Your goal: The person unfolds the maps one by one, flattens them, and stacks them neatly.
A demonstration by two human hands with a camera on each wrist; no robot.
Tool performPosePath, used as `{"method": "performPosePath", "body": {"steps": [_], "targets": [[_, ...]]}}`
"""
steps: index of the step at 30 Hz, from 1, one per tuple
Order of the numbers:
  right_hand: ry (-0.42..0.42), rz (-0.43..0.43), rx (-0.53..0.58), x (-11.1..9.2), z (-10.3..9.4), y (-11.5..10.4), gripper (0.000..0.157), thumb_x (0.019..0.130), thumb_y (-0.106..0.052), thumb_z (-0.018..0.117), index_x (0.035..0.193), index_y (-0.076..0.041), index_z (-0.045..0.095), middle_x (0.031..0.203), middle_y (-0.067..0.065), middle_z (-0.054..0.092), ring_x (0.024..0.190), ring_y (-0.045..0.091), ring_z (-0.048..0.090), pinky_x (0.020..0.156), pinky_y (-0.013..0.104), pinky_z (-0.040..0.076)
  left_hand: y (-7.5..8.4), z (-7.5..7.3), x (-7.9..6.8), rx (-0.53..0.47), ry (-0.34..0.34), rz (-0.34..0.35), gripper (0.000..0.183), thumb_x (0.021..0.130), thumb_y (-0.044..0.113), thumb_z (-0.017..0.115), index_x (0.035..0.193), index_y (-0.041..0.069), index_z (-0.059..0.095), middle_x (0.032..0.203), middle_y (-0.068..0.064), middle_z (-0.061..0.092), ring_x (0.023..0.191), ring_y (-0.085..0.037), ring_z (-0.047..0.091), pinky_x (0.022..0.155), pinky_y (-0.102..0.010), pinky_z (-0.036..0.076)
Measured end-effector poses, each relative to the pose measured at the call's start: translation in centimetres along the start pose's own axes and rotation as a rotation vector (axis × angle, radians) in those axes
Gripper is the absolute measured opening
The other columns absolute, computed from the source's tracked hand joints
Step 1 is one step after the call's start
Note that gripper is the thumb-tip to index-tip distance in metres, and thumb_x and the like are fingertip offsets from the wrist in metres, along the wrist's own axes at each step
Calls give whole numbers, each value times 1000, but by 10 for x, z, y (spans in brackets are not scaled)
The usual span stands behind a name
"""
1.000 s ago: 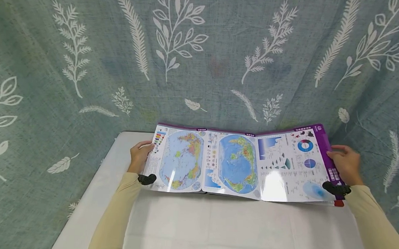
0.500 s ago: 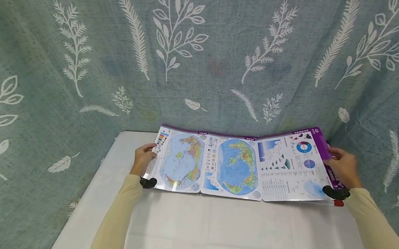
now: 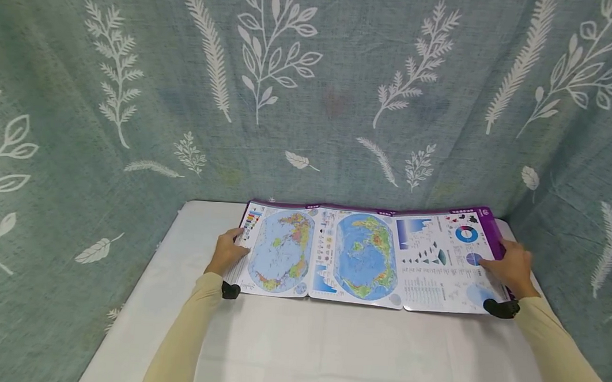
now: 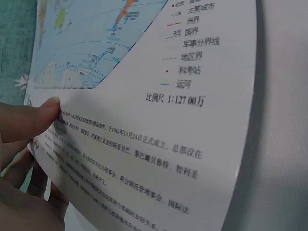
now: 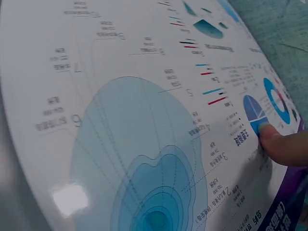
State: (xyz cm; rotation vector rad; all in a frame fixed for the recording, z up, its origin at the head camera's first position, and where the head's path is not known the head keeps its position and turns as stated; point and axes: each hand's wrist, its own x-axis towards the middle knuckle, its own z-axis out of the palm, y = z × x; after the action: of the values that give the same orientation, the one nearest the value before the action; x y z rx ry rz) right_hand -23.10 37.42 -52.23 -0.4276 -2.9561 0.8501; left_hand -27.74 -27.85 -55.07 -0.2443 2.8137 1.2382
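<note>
A glossy fold-out map (image 3: 365,257) lies spread across the table in three panels, two with world maps and the right one with charts and a purple border. My left hand (image 3: 226,252) pinches its left edge; in the left wrist view the thumb (image 4: 36,118) is on the printed face and the fingers curl beneath the sheet. At the other end, my right hand (image 3: 512,271) holds the purple edge. Its thumb (image 5: 286,147) presses on the face beside a blue pie chart in the right wrist view, and its other fingers are mostly hidden.
The map rests on a white-covered table (image 3: 324,348), near its far edge. A grey-green curtain (image 3: 342,100) with white leaf prints hangs right behind the table and along both sides.
The map's right end has come down and lies flatter, its raised top corner lower. Both hands have shifted inward, and the right thumb now reaches further onto the chart panel.
</note>
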Motion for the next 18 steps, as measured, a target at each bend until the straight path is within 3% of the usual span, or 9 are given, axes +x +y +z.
{"method": "performPosePath", "body": {"steps": [3, 7, 11, 14, 18], "targets": [[-2, 25, -2, -3, 12, 3, 90, 81, -20, 72, 144, 12, 16, 135, 42, 22, 117, 59, 21, 95, 71, 25, -7, 8, 2, 62, 21, 12, 67, 83, 4, 68, 141, -4, 37, 141, -25, 37, 125, -41, 34, 105, -50, 31], [-53, 51, 43, -10, 29, 8, 97, 82, -34, 71, 148, 5, 10, 142, 39, 15, 122, 61, 17, 96, 74, 18, -4, 20, -3, 143, 84, -7, 59, 85, 12, 69, 137, -2, 44, 139, -23, 39, 119, -39, 32, 100, -53, 30], [-52, -23, -37, -18, 47, 11, 86, 86, -43, 64, 144, 6, 23, 142, 38, 17, 124, 62, 15, 94, 77, 14, 3, 26, -9, 186, 139, 18, 48, 88, 15, 65, 131, -2, 51, 139, -22, 40, 125, -39, 31, 101, -53, 26], [-5, -55, -94, -21, 55, 7, 72, 91, -41, 56, 139, 7, 33, 141, 39, 18, 125, 60, 14, 94, 78, 10, 5, 23, -13, 185, 132, 40, 45, 91, 16, 60, 131, -2, 50, 138, -22, 40, 127, -39, 31, 102, -54, 26], [35, -60, -35, -23, 51, -6, 62, 97, -37, 48, 139, 7, 34, 141, 38, 21, 128, 57, 16, 96, 75, 12, 11, 9, -22, 201, 94, 77, 46, 92, 17, 58, 133, -2, 48, 140, -22, 38, 129, -40, 31, 104, -56, 28]]}}
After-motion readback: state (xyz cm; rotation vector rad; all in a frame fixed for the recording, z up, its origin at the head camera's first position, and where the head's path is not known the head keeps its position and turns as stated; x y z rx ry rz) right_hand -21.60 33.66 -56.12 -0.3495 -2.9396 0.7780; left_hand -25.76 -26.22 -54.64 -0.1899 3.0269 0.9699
